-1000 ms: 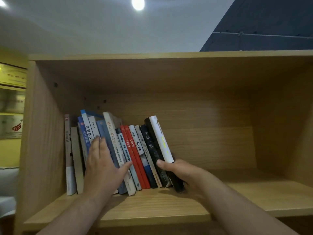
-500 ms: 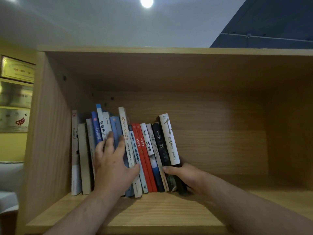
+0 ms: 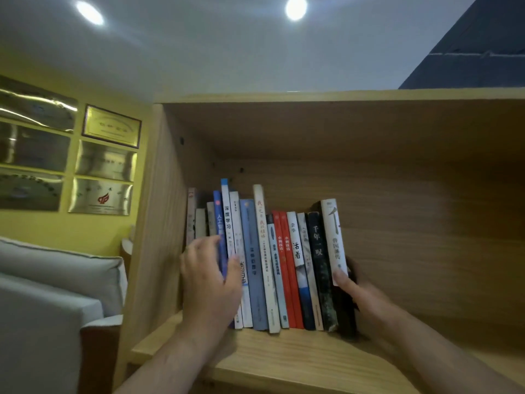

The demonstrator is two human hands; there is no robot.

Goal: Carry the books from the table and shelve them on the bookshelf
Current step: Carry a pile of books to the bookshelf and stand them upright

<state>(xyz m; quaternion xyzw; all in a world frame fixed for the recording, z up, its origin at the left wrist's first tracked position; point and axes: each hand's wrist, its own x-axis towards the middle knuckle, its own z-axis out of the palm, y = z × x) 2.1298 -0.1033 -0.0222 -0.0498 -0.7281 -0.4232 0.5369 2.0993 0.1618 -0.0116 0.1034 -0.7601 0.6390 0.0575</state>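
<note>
My left hand (image 3: 208, 282) lies flat on the spines at the left end of the row of books (image 3: 255, 265). The fingers are straight and pressing, the thumb stretches across a white spine, and the hand grips nothing. My right hand (image 3: 360, 291) clamps the other end. Its thumb sits low on the spine of the white book (image 3: 333, 237), lettered 曾国藩传. The fingers curl out of sight round the far side, over what looks like a dark volume (image 3: 345, 311) standing last; the shade there is too deep to be sure.

The whole row stands close to upright between my two hands, on the board of the bookshelf (image 3: 284, 362).

Just left of my right thumb is a black spine (image 3: 318, 243) reading 千年一叹. Past a pale spine I cannot read comes 活着 (image 3: 295, 245), with 余华 above it. Next are two red spines (image 3: 284, 251) marked 小狗钱钱.

Above my left fingertips rise a white spine (image 3: 227, 220) reading 深度学习 and a blue spine (image 3: 218, 217) beginning 人工, which runs down under my fingers.

Further left, outside the shelf's side wall, gold plaques (image 3: 112, 126) hang on a yellow wall, their lettering too blurred to read.
</note>
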